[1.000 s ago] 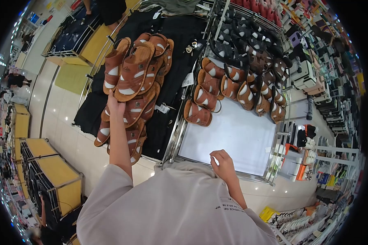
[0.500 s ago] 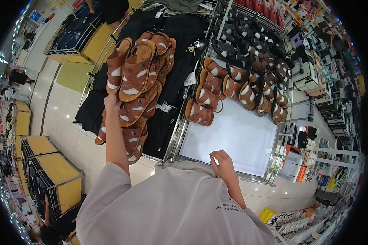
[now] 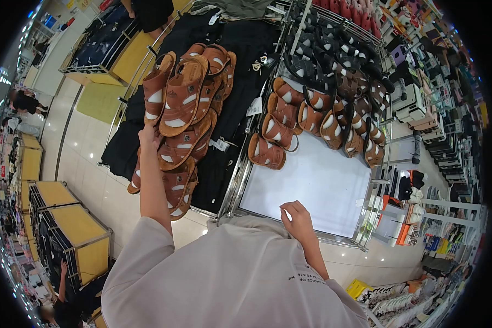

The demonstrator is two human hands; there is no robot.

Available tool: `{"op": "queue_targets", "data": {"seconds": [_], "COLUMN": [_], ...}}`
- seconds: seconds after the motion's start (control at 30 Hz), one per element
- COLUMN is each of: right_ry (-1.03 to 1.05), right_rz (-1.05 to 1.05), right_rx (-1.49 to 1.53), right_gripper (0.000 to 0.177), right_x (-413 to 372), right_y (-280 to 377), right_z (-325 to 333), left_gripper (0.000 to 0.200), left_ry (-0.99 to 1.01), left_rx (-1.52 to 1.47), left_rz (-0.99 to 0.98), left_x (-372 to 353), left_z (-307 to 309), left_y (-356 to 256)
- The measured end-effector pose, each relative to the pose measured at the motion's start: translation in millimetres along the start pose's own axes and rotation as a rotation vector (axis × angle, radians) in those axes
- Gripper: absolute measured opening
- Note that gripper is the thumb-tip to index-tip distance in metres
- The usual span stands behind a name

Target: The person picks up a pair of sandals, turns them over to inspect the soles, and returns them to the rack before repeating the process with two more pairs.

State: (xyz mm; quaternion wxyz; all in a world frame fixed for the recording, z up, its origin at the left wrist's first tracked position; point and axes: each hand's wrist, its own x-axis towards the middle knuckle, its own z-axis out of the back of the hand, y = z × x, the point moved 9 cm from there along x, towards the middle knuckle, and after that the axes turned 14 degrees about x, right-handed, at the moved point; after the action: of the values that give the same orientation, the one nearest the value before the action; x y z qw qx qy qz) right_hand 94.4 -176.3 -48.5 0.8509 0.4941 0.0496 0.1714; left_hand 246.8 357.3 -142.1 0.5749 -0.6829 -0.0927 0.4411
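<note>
Black clothes (image 3: 243,41) cover the left rack; a white table (image 3: 306,186) stands on the right, more sandals (image 3: 269,153) at its far side. The task pile, brown sandals (image 3: 186,146), lies on the clothes, overlapping. On top: front sandal (image 3: 180,106), long axis running away from the person and leaning slightly right, with a side sandal (image 3: 154,97) just left of it, roughly parallel. Left hand (image 3: 149,136) is at the near ends of these two, so both extend away from the grip. It's the nearer hand; right hand (image 3: 298,218) is well apart, by the white table's near edge, half-curled with a gap at the thumb, nothing visible in it. Left fingers partly hidden: contact looks likely, can't tell how closed or whether a sandal is gripped. Versus one second ago: left hand slightly further left against the sandals; pile arrangement and right hand look unchanged.
</note>
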Motion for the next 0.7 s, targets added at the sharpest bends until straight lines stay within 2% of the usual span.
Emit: {"op": "queue_targets", "data": {"seconds": [0.33, 0.43, 0.63, 0.7], "right_ry": [0.023, 0.025, 0.027, 0.036], "right_rz": [0.005, 0.004, -0.004, 0.0], "right_rx": [0.0, 0.001, -0.002, -0.002], "right_gripper": [0.008, 0.007, 0.007, 0.007], "right_x": [1, 2, 1, 1], "right_y": [-1, -1, -2, -2], "right_z": [-4, -4, -4, -5], "left_gripper": [0.023, 0.019, 0.016, 0.017], "left_ry": [0.073, 0.106, 0.116, 0.094], "left_rx": [-0.079, -0.148, -0.096, -0.059], "left_rz": [0.05, 0.001, -0.116, -0.078], "left_x": [8, 19, 20, 15], "left_z": [6, 8, 14, 13], "left_y": [16, 20, 14, 13]}}
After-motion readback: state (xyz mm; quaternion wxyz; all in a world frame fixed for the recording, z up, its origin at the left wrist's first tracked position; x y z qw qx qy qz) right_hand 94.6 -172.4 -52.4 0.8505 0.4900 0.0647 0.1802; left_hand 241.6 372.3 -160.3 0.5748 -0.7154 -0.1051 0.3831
